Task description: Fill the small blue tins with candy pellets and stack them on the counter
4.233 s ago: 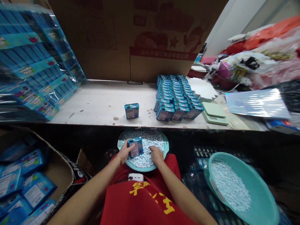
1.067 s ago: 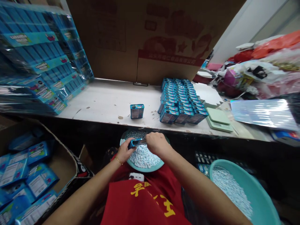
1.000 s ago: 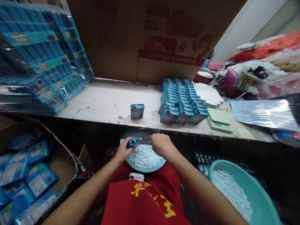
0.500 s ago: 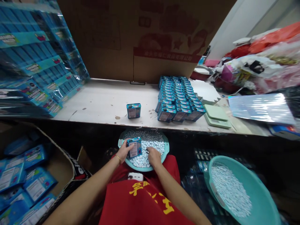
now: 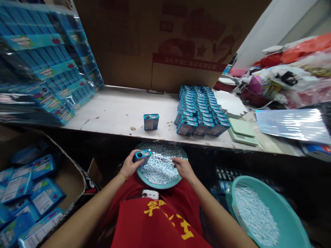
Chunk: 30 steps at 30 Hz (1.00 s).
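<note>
My left hand (image 5: 130, 164) grips a small blue tin (image 5: 143, 156), tilted so its top faces up, over the left side of a teal basin (image 5: 158, 186). White and pale blue candies (image 5: 160, 168) fill that basin on my lap. Above its right side, my right hand (image 5: 182, 166) is closed, fingers pinched together; a heap of candies lies just left of its fingertips. What it holds is too small and blurred to make out. Another blue tin (image 5: 151, 122) stands upright on the white table (image 5: 116, 110), beyond the basin.
Rows of blue tins (image 5: 199, 110) stand on the table beside a pale green scale (image 5: 243, 131). Wrapped blue packs (image 5: 49, 69) are stacked at left, above a carton of blue packages (image 5: 42, 203). A second teal basin (image 5: 281, 210) sits lower right. A large cardboard box (image 5: 124, 51) stands behind.
My left hand has tipped the tin so its top shows more. My right hand has moved right, and candies are now heaped beside its fingers. The whole view has shifted slightly.
</note>
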{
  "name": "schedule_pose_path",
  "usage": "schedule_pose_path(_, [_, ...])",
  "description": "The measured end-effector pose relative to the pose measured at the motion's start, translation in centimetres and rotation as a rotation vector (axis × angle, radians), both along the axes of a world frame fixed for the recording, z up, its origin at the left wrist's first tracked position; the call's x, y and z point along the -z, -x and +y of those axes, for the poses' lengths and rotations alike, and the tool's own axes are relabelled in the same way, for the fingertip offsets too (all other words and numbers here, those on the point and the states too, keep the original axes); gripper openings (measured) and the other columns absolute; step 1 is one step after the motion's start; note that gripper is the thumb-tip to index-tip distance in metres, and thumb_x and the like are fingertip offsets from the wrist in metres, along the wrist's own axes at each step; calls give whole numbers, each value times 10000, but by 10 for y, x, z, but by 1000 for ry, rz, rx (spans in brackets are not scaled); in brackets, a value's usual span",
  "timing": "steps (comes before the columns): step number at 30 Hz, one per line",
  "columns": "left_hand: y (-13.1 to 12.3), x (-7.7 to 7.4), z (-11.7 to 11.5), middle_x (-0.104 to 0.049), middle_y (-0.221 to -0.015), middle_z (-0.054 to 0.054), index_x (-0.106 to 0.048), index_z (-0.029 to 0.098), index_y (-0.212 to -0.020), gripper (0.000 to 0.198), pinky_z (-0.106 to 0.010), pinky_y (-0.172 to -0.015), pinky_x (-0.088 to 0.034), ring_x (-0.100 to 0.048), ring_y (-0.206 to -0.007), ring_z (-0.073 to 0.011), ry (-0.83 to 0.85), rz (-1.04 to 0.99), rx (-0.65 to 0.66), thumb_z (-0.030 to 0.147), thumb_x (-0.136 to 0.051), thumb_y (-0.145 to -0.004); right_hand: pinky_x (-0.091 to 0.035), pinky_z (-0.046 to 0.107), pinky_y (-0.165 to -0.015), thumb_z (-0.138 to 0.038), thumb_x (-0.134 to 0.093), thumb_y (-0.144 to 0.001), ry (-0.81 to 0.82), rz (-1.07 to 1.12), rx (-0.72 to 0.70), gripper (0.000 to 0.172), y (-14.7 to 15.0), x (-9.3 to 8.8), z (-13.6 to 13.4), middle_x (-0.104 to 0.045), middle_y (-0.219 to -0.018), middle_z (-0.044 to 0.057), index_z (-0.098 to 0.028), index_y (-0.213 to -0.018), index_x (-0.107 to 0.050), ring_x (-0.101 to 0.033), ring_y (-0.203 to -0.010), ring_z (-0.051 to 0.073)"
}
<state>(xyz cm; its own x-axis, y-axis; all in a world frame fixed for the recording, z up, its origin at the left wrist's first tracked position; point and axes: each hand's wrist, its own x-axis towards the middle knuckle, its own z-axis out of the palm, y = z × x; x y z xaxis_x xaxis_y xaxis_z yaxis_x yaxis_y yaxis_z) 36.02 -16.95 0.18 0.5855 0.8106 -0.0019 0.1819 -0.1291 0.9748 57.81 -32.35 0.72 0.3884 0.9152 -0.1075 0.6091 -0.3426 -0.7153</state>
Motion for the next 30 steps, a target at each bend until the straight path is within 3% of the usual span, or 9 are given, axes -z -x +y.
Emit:
schedule_pose_path(4, [-11,-2,-10,-584,-946,-26,-542,205,-989,375,-323,-868,-377,-533,-901,-193,-118,36,45,267,-611,-625,-404,214,-712,-205,-378,-769,51,-58,-123,327,1,-44,7,-664,-894,1,-257,-954,-642,-576,-838,145])
schedule_pose_path(10, [-21,3,-19,-579,-1010,-38,-549,219,-1005,393,-342,-901,-356,-513,-967,-209,-190,32,63,171,-577,-616,-396,272,-696,-137,-403,-720,394,-476,-220,291,30,-101,33,-657,-886,68,-236,-834,-652,-583,-847,203])
schedule_pose_path(13, [-21,5,-20,-579,-1003,-42,-557,220,-994,389,-355,-905,-357,-513,-967,-217,-195,41,65,168,-578,-609,-407,314,-684,-121,-413,-720,426,-613,-286,268,47,-115,45,-646,-863,126,-179,-862,-633,-593,-811,228])
schedule_pose_path(18, [-18,12,-18,-580,-997,-45,-553,220,-1000,389,-351,-891,-369,-521,-950,-217,-243,45,52,171,-580,-615,-401,308,-716,-144,-392,-754,414,-627,-319,268,59,-124,51,-633,-868,144,-149,-898,-618,-584,-840,217])
schedule_pose_path(21, [-14,14,-16,-579,-1000,-43,-552,215,-995,380,-344,-894,-367,-523,-950,-211,-236,31,35,166,-575,-619,-391,291,-718,-131,-365,-760,408,-598,-285,294,47,-122,38,-628,-915,107,-190,-920,-604,-576,-855,197])
schedule_pose_path(24, [-7,12,-16,-573,-1027,-45,-548,218,-1007,380,-348,-914,-352,-513,-981,-211,-221,7,33,173,-574,-631,-386,273,-694,-156,-342,-783,438,-566,-209,314,22,-103,11,-624,-952,67,-253,-945,-593,-568,-872,189])
schedule_pose_path(27, [0,11,-16,-567,-1057,-46,-547,223,-1020,383,-355,-937,-333,-501,-1012,-215,-221,-9,44,191,-582,-640,-386,280,-655,-191,-331,-800,527,-561,-136,303,2,-64,-17,-636,-896,63,-261,-912,-604,-583,-817,200])
schedule_pose_path(30, [0,16,-16,-564,-1052,-42,-541,224,-1020,378,-341,-928,-339,-504,-1004,-209,-204,15,38,217,-592,-645,-382,272,-646,-145,-320,-789,570,-542,-82,326,3,-16,-26,-639,-878,76,-234,-909,-609,-590,-791,195])
